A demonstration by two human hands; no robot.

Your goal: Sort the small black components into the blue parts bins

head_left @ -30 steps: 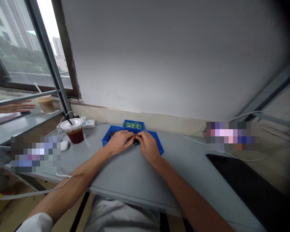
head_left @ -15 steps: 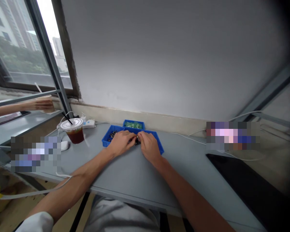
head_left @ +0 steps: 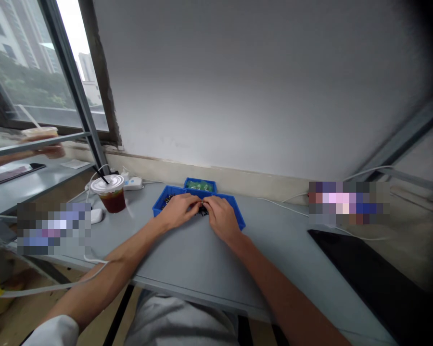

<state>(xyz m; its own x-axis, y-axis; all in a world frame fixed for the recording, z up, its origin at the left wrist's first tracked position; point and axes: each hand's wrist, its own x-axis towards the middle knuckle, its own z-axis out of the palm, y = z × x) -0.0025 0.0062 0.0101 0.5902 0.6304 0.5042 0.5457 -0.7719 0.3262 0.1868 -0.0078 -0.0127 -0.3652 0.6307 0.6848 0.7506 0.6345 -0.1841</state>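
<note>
My left hand (head_left: 179,210) and my right hand (head_left: 224,217) meet over the blue bins, with thumbs and fingertips pinched close together. Whatever lies between the fingertips is too small and covered to name. Just below the fingers, small dark parts (head_left: 202,211) show. The left blue bin (head_left: 155,210) holds more small dark and shiny pieces, partly behind my left hand. My right hand covers much of the right blue bin (head_left: 240,217). Behind them stands a smaller blue bin (head_left: 215,181) with green pieces (head_left: 199,186) in it.
A lidded cup of dark drink (head_left: 112,196) with a black straw stands at left, near a power strip (head_left: 133,183) and a white case (head_left: 96,216). A black flat panel (head_left: 361,278) lies at right. A white cable (head_left: 50,290) crosses my left forearm. At far left, another person's hand (head_left: 52,150) holds a cup.
My hands stay in nearly the same place, with fingertips shifted slightly and more dark parts showing under them. The other person's hand has moved left with its cup.
</note>
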